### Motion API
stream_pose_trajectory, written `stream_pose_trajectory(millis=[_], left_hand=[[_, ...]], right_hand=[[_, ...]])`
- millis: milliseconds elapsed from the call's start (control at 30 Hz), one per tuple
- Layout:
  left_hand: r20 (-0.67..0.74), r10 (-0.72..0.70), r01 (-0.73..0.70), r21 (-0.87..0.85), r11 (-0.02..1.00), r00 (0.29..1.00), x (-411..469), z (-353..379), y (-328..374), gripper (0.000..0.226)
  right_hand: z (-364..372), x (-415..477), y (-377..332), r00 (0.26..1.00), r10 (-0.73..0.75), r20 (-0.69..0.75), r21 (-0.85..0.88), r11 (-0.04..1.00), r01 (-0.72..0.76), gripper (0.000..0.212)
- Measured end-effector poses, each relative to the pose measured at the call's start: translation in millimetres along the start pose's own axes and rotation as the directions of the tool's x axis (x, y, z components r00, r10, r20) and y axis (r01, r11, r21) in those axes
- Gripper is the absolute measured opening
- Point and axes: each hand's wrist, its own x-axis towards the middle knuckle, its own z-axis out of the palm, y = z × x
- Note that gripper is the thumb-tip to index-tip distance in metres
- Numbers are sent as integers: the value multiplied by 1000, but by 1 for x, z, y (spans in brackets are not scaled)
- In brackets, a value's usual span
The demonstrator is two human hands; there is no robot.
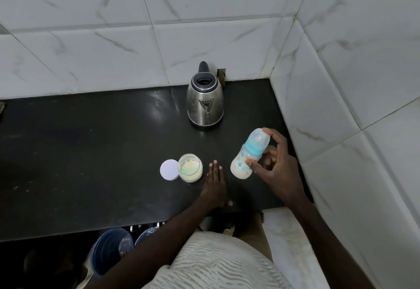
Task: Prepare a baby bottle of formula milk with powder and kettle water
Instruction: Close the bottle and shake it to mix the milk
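Bottle [248,155] | tilted (capped) | gripped by right hand [276,170] fingers [271,151]

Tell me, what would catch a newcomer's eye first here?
Probably the baby bottle, capped and milky at the bottom, tilted in the right hand near the counter's right end. Behind it a steel kettle stands against the tiled wall. The left hand lies flat beside an open powder jar, its lid alongside.

Dim, soft overhead light; countertop [91,152] glare, wide-angle edge bending.
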Motion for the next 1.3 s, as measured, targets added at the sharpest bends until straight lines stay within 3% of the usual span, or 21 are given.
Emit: stream_pose_trajectory(millis=[500,600,667,733,800,867,900,967,1033,1100,1233,1300], left_hand=[[2,-12,12,-40,999,1000,1,-1,0,137],[-29,-15,14,-49,999,999,0,1,0,137],[-56,-9,7,-33,999,998,-1,3,1,138],[-49,5,-6,-23,1000,999,3,6,-1,140],[-65,4,-7,-48,999,998,17,17,-8,144],[-69,6,-9,-45,999,998,23,24,-12,146],[-60,-5,2,-52,999,998,19,21,-11,145],[-54,-11,7,-73,997,998,7,11,-3,142],[-77,-13,7,-77,997,997,1,6,1,140],[-77,-12,7,-66,998,997,-1,5,1,139],[-71,9,-13,-47,999,997,12,14,-6,142],[-59,14,-18,-58,998,998,13,14,-6,142]], right_hand=[[-20,6,-5,987,-112,116,-140,982,128,90],[-18,7,-3,990,-124,-73,-110,987,116,83],[-3,7,-2,955,65,-290,192,981,-8,75],[17,1,-3,899,326,-294,441,880,-175,65],[30,-10,6,915,380,-135,400,866,-300,65],[34,-18,10,940,340,-16,334,889,-315,72],[31,-17,10,946,323,-22,345,891,-296,73],[22,-6,10,919,359,-161,434,863,-261,67],[17,8,7,809,482,-337,559,794,-240,58],[20,13,7,727,569,-384,635,735,-240,56],[40,-12,5,859,496,-129,443,803,-398,60],[39,-17,5,893,445,-71,378,840,-388,68]])
